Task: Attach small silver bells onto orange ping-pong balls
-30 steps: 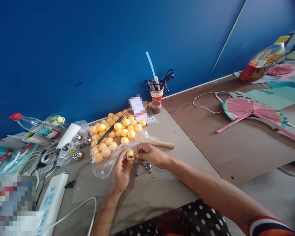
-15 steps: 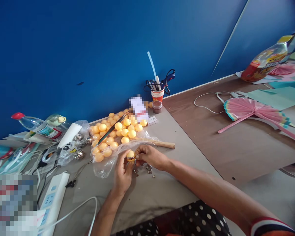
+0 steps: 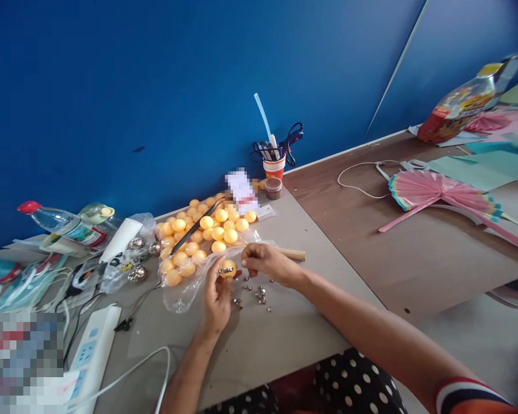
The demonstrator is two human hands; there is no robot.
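My left hand (image 3: 217,302) grips an orange ping-pong ball (image 3: 229,268) between thumb and fingers. A short row of small shiny silvery pieces shows across the ball's upper left side. Just to the right of the ball, apart from it, is my right hand (image 3: 267,264), its thumb and fingertips pinched together. Whatever may be between those fingertips is too small to tell. Below it, loose shiny pieces (image 3: 261,295) lie scattered on the grey table (image 3: 285,339). Behind both hands, many more orange balls (image 3: 192,248) fill a clear plastic bag (image 3: 179,298).
A bundle of thin sticks (image 3: 294,254) lies behind my right wrist. Farther back stand a paper cup of tools (image 3: 274,168) and a small lidded tub (image 3: 273,188). Left are a power strip (image 3: 90,348), cables and a bottle (image 3: 64,224); right, a pink paper fan (image 3: 442,192).
My right hand has drawn back from the ball, up and slightly right. The ball has turned in my left hand, so its row of shiny pieces now faces me.
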